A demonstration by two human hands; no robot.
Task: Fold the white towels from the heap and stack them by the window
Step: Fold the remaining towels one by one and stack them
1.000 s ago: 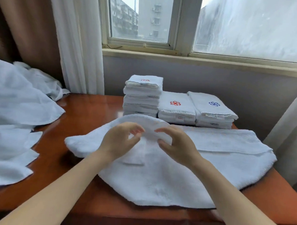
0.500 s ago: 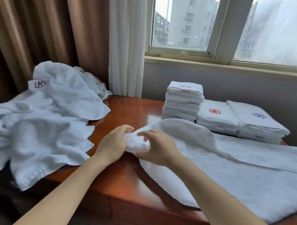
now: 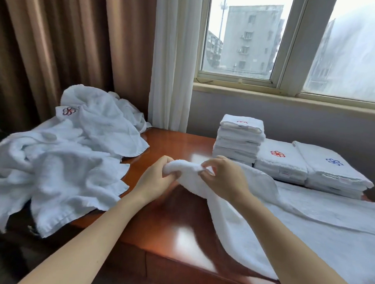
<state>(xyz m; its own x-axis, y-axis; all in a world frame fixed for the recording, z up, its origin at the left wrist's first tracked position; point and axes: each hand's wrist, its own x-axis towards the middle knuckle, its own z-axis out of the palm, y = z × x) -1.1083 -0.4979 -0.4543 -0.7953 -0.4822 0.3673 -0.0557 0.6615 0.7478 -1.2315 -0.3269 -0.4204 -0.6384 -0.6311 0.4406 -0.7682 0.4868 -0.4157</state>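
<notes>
Spreading rightward, the white towel (image 3: 307, 228) bunches where both hands pinch it.

Large white towel (image 3: 307, 228) spread flat right, left end bunched, raised; rumpled heap (image 3: 63, 168) left; folded stacks (image 3: 282, 165) behind.

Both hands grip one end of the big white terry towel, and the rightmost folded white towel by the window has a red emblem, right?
No: the head view shows a blue emblem on the rightmost folded white towel. Left hand and right hand do grip the big white terry towel.
</notes>
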